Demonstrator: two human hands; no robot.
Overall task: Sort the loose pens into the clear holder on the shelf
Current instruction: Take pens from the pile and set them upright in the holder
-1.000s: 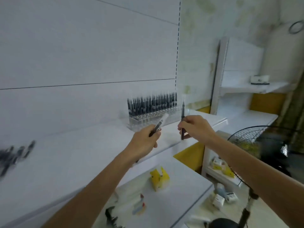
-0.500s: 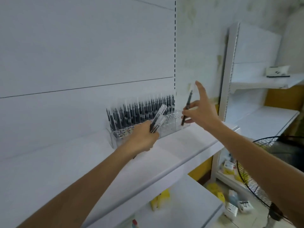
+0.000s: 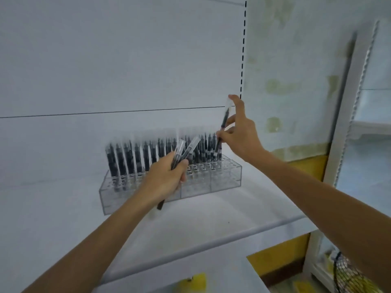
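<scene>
A white back panel (image 3: 118, 60) with one dark horizontal seam. To its right, a slotted strip (image 3: 243, 47) runs vertically, then a stained pale wall (image 3: 296, 81) above a yellow band (image 3: 306, 166). A yellow object (image 3: 194, 281) sits on a lower ledge. A black wire fan guard (image 3: 347, 273) shows at bottom right.

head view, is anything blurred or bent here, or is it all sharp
Head view: the tops of the dark pens standing in the clear plastic holder smear upward with motion blur; the white shelf edge curves from wide-angle distortion; the yellow object at the bottom is soft; lighting is flat and dim, without glare.
</scene>
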